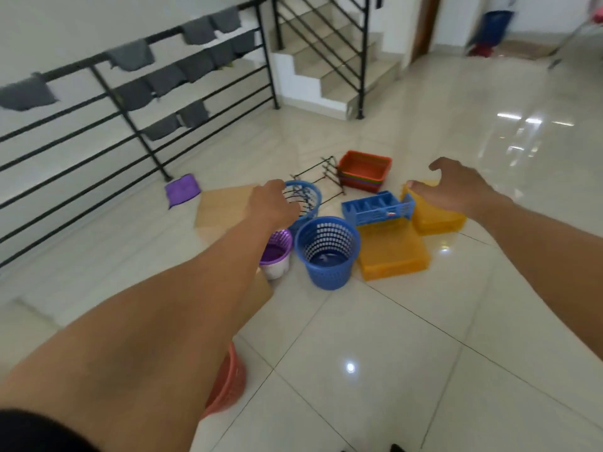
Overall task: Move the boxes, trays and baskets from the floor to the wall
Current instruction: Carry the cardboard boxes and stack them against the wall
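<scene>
A cluster of plastic items lies on the tiled floor. A round blue basket (327, 251) stands nearest, with a purple and white bucket (276, 254) to its left and a second blue basket (308, 199) behind. A blue divided tray (378, 207), two orange trays (393, 256) (437, 216) and a stack of red trays (364, 171) lie to the right. A flat cardboard piece (222, 207) lies left. My left hand (272, 203) hovers over the rear blue basket, fingers curled, holding nothing I can see. My right hand (456, 185) is spread above the far orange tray.
A black wire rack (321, 177) stands behind the baskets. A purple cloth (182, 189) lies by a black railing (130, 125) hung with grey cloths. A red basket (228, 383) sits under my left forearm. Stairs (329, 60) rise behind; glossy floor stretches right.
</scene>
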